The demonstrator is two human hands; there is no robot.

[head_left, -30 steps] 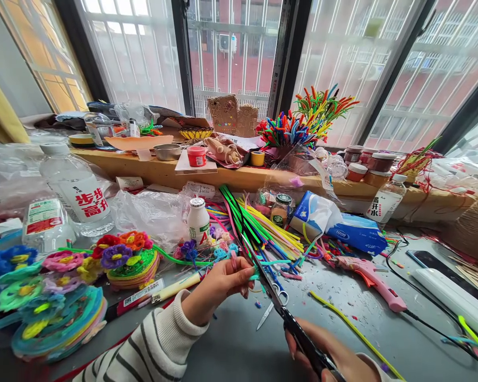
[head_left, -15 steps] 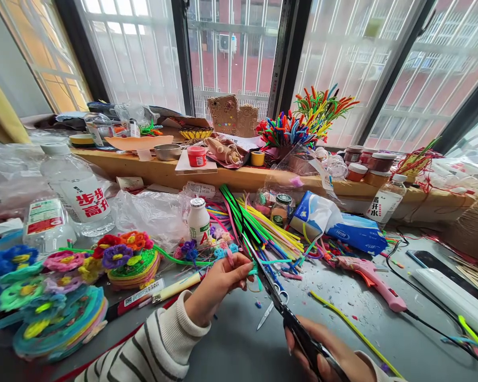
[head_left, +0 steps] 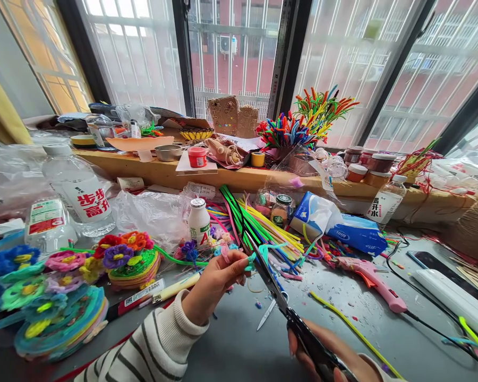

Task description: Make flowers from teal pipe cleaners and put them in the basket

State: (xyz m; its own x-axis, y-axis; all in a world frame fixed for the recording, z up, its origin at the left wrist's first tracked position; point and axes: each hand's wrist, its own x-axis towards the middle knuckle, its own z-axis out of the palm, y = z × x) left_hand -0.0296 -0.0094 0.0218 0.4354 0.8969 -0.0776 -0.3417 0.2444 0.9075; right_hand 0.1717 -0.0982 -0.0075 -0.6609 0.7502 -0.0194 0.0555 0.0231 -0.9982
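My left hand is closed, pinching a small teal pipe cleaner piece between thumb and fingertips. A bit of pink shows above its index finger. My right hand grips the handles of black-handled scissors, whose blades point up and away to the left. The blades lie right against the teal piece at my left fingertips, and more teal strand shows on their far side. Whether the blades have cut through, I cannot tell. Small silver scissors lie on the table beneath, partly covered by the long blades.
Pipe cleaner flowers on coiled bases stand at the left, near a large water bottle. Behind my hands lie loose pipe cleaners and a white bottle. A pink glue gun and a yellow pipe cleaner are at the right.
The scissors have shifted slightly right and down, their blades closer together. The teal strand beyond them now stands raised and bent. My left hand has moved slightly left.
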